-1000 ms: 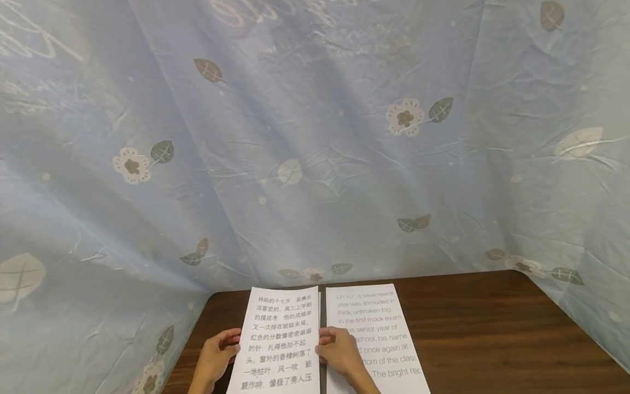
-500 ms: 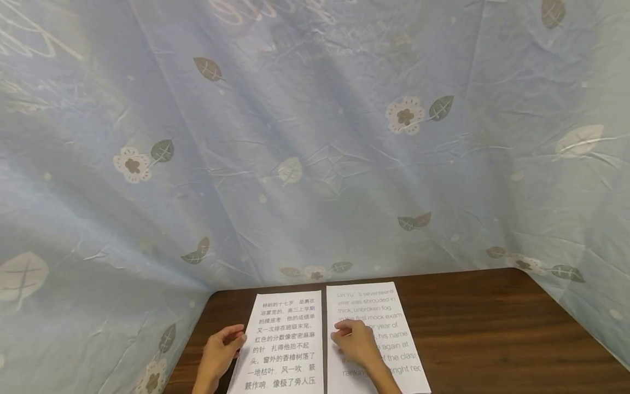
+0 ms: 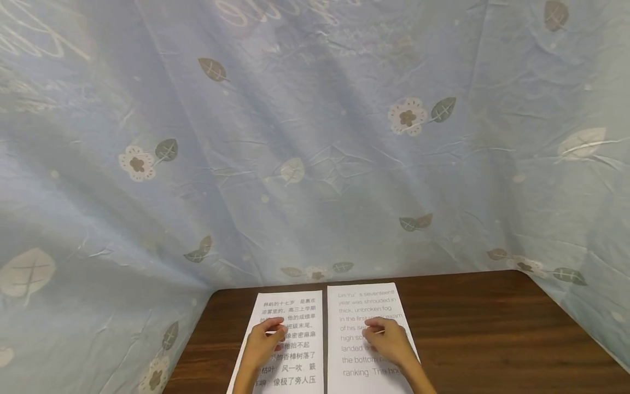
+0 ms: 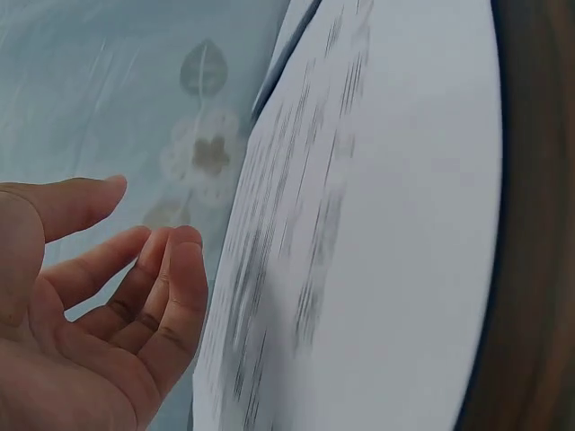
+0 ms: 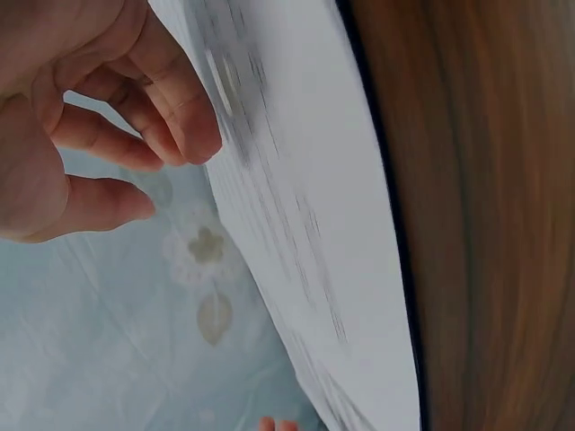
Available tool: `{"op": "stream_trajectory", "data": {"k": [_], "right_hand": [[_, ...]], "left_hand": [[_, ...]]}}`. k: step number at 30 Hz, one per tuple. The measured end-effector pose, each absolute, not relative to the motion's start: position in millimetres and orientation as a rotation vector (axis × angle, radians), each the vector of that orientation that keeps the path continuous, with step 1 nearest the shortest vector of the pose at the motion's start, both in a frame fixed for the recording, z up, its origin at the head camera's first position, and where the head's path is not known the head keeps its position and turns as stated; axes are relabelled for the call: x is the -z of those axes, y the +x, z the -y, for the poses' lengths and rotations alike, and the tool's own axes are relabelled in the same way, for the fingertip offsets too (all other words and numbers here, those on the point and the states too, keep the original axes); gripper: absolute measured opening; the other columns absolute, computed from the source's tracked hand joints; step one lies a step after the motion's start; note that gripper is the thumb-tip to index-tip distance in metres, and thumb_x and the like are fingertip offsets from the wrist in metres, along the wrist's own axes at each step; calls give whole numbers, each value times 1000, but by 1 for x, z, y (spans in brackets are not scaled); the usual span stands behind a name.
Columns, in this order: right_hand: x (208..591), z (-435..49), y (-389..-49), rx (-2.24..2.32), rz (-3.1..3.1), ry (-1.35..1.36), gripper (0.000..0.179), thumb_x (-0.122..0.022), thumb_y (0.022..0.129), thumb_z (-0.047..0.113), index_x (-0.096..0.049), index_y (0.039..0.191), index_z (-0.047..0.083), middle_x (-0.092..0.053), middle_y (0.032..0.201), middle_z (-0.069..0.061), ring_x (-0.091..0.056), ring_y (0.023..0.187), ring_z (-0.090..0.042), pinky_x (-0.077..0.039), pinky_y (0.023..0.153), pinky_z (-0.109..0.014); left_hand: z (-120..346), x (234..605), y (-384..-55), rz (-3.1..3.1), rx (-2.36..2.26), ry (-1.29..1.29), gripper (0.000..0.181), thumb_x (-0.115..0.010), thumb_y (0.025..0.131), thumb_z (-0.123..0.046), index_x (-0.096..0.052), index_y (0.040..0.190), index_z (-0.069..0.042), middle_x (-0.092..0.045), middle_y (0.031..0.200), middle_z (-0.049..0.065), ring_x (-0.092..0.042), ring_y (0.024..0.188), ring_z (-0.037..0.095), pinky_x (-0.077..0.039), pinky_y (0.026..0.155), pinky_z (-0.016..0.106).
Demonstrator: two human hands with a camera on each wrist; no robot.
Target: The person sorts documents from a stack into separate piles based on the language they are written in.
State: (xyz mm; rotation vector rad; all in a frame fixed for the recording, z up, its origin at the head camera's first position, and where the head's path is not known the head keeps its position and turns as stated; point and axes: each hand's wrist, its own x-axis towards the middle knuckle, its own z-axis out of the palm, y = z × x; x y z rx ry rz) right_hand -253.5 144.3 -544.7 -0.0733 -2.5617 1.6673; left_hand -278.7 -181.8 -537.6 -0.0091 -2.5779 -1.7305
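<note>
Two printed sheets lie side by side on a dark wooden table. The left sheet (image 3: 300, 355) carries Chinese text, the right sheet (image 3: 359, 306) English text. My left hand (image 3: 263, 345) hovers over the left sheet and covers part of its lines. Over the English sheet, my right hand (image 3: 391, 342) hides the ends of several lines. In the left wrist view the left hand (image 4: 117, 305) has loosely bent fingers, thumb apart, with nothing between them. The right wrist view shows the right hand (image 5: 117, 117) likewise relaxed and holding nothing.
The wooden table (image 3: 492, 328) extends to the right of the sheets, with a narrower strip on the left. A pale blue curtain (image 3: 315, 219) with leaf and flower prints hangs around its back and sides. A thin dark gap separates the sheets.
Both hands let go of the Chinese sheet, which now lies flat beside the English one. The right hand moved right over the English sheet; the left hand moved right over the Chinese sheet.
</note>
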Motion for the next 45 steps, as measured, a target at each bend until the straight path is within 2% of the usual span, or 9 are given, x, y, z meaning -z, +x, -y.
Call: {"op": "stream_trajectory", "data": {"k": [8,18,24,32,39,45], "right_hand": [[544,-190,-246,-1633,2568,-236,33,-76,92,10,-75,122,-4,-73,97,-6,-70,78,-15,-64,64,-25],[544,-226,-241,-1591,2589,-289,36,-75,95,11,-73,127,-6,-75,98,-6,-70,77,-15,-63,64,-25],[545,-237,-239,-1597,2618,-298,40,-72,98,13,-70,132,-8,-76,109,-13,-77,86,-20,-68,70,-31],[546,-240,-238,-1542,2692,-295,41,-74,97,19,-72,130,-5,-72,128,-31,-75,78,-19,-67,69,-34],[547,-238,-238,-1489,2744,-267,39,-74,97,19,-73,128,-5,-73,124,-30,-68,72,-20,-60,65,-34],[547,-236,-240,-1457,2754,-247,38,-75,96,18,-74,127,-4,-76,118,-24,-67,72,-20,-58,65,-33]], "left_hand": [[150,544,-284,2575,1798,-60,43,-74,98,-14,-67,135,8,-73,110,13,-72,86,17,-66,71,32],[113,546,-285,2554,1841,-102,44,-74,97,-16,-69,134,7,-74,109,13,-73,86,16,-66,69,31],[95,548,-285,2556,1886,-74,42,-74,97,-16,-70,134,4,-74,110,13,-74,88,19,-65,70,31],[85,550,-286,2614,1814,-45,40,-73,98,-17,-71,134,0,-74,111,9,-71,88,15,-64,68,29],[85,556,-289,2672,1692,-107,41,-74,97,-17,-71,132,4,-74,106,8,-70,81,12,-62,64,25],[83,561,-291,2710,1569,-157,40,-74,96,-17,-73,128,5,-72,93,1,-65,74,9,-56,59,19]]}}
